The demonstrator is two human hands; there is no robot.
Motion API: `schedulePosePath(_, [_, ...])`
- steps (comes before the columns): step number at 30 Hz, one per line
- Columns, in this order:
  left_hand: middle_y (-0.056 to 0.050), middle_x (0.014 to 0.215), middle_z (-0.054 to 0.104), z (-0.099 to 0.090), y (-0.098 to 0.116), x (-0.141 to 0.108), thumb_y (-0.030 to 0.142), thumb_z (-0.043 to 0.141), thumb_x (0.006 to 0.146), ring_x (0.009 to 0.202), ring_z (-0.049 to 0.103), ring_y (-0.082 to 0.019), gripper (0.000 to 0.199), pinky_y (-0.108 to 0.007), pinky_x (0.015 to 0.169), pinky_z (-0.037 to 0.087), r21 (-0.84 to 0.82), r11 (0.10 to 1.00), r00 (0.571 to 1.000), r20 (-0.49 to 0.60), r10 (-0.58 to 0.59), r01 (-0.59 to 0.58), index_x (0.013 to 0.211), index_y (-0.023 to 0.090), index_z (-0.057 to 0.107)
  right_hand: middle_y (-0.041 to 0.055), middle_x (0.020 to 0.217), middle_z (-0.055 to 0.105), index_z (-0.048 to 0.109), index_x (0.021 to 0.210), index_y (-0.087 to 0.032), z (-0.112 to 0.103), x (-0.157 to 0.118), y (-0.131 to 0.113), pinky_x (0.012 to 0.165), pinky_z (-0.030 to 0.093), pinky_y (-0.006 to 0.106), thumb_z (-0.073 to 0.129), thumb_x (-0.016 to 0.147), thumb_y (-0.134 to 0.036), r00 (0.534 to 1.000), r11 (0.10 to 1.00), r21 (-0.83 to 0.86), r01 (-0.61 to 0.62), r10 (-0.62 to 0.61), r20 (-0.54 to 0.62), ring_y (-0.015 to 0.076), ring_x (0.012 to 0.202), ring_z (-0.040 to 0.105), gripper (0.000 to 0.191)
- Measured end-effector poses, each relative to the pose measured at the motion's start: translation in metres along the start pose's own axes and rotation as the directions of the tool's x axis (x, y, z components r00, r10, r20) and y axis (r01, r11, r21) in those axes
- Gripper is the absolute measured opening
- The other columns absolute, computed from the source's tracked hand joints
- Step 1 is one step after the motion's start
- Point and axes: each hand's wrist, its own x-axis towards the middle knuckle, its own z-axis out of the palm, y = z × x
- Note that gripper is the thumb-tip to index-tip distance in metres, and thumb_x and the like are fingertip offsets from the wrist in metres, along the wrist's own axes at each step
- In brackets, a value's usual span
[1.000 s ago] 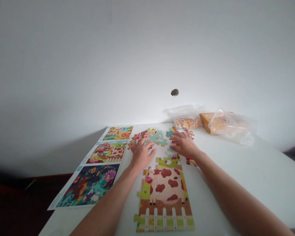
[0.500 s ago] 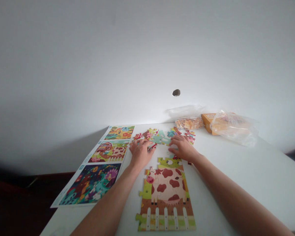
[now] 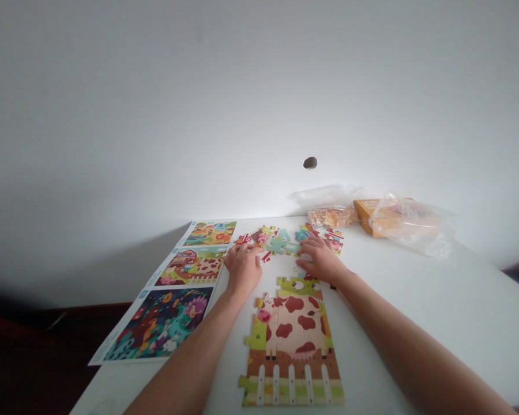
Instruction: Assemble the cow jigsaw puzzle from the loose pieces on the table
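Both hands are well apart from each other near the centre of the frame, fingers bent and palms down. The left hand (image 3: 243, 266) lies over loose pieces (image 3: 281, 245), left of centre; the right hand (image 3: 324, 258) lies over others, right of centre. Fingertip contact is hidden; whether either hand grips a piece cannot be told.

The puzzle (image 3: 294, 340), a joined section showing a spotted cow above a white fence, lies flat on the surface (image 3: 450, 288) at lower centre, between the forearms. Tabs project from its left edge.

A sheet (image 3: 179, 282) with three printed scenes lies left of centre. Right of centre, towards the wall (image 3: 242, 115), a bag (image 3: 332, 217) of pieces lies just beside an orange box (image 3: 365, 217), partly covered by clear plastic (image 3: 435, 230). The wall has one dark hole (image 3: 310, 163).
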Motion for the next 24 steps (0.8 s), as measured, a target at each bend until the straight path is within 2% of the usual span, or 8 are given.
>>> schedulePosePath(3, [-0.005,0.112,0.067,-0.0016,0.0015,0.0006,0.018,0.059,0.082,0.111,0.050,-0.032,0.024,-0.051,0.096,0.039,-0.026,0.999,1.000,-0.006,0.026,-0.026,0.095,0.028,0.075,0.0088,0.122,0.065,0.070,0.100,-0.024,0.0010,0.0001,0.0014,0.103,0.034,0.051,0.065,0.088,-0.031,1.000,1.000,0.011,-0.003,0.003,-0.002,0.0290,0.118,0.053,0.015])
schedulePosePath(6, [-0.003,0.121,0.066,-0.0029,0.0047,-0.0001,0.027,0.063,0.081,0.115,0.049,-0.031,0.021,-0.050,0.101,0.037,-0.067,0.989,0.991,0.034,0.131,-0.129,0.098,0.029,0.076,0.0084,0.125,0.064,0.069,0.102,-0.024,0.0017,-0.0002,0.0014,0.103,0.036,0.051,0.064,0.088,-0.028,1.000,1.000,0.018,0.013,-0.014,0.010,0.0294,0.122,0.051,0.015])
schedulePosePath(9, [-0.001,0.129,0.063,-0.0024,0.0067,-0.0018,0.028,0.061,0.083,0.120,0.046,-0.032,0.027,-0.050,0.102,0.036,-0.101,0.971,0.968,0.104,0.228,-0.218,0.107,0.031,0.074,0.0079,0.129,0.063,0.069,0.104,-0.024,0.0020,-0.0006,0.0006,0.104,0.034,0.055,0.062,0.089,-0.025,0.999,1.000,0.020,0.017,-0.018,0.037,0.0314,0.127,0.048,0.016])
schedulePosePath(14, [0.002,0.129,0.064,0.0007,0.0050,-0.0021,0.020,0.056,0.085,0.121,0.046,-0.034,0.032,-0.052,0.103,0.034,-0.077,0.981,0.976,0.115,0.186,-0.178,0.111,0.031,0.071,0.0065,0.133,0.060,0.067,0.106,-0.026,0.0015,-0.0012,-0.0013,0.107,0.026,0.067,0.060,0.090,-0.025,0.997,0.999,0.019,-0.028,0.026,0.074,0.0343,0.133,0.042,0.018])
schedulePosePath(20, [-0.003,0.127,0.065,0.0023,0.0009,-0.0005,0.014,0.055,0.081,0.120,0.047,-0.034,0.037,-0.055,0.101,0.035,-0.050,0.996,0.995,0.070,0.077,-0.073,0.112,0.028,0.070,0.0076,0.132,0.061,0.069,0.104,-0.025,-0.0016,-0.0008,-0.0026,0.107,0.019,0.074,0.059,0.090,-0.028,0.993,0.997,0.009,-0.081,0.080,0.081,0.0363,0.136,0.038,0.017])
schedulePosePath(22, [-0.002,0.128,0.065,0.0029,-0.0001,-0.0007,0.011,0.053,0.080,0.121,0.046,-0.034,0.040,-0.055,0.100,0.035,-0.050,0.995,0.994,0.065,0.087,-0.084,0.111,0.029,0.070,0.0066,0.133,0.061,0.070,0.103,-0.026,-0.0025,-0.0006,-0.0027,0.107,0.017,0.074,0.058,0.091,-0.028,0.992,0.996,-0.002,-0.090,0.090,0.082,0.0372,0.137,0.037,0.018])
schedulePosePath(24, [0.000,0.130,0.064,0.0033,-0.0006,-0.0014,0.006,0.050,0.078,0.122,0.046,-0.033,0.047,-0.054,0.101,0.034,-0.070,0.986,0.985,0.078,0.153,-0.148,0.113,0.030,0.071,0.0058,0.133,0.061,0.072,0.103,-0.027,-0.0029,-0.0007,-0.0026,0.108,0.018,0.074,0.057,0.091,-0.027,0.993,0.996,-0.012,-0.086,0.086,0.078,0.0372,0.138,0.036,0.019])
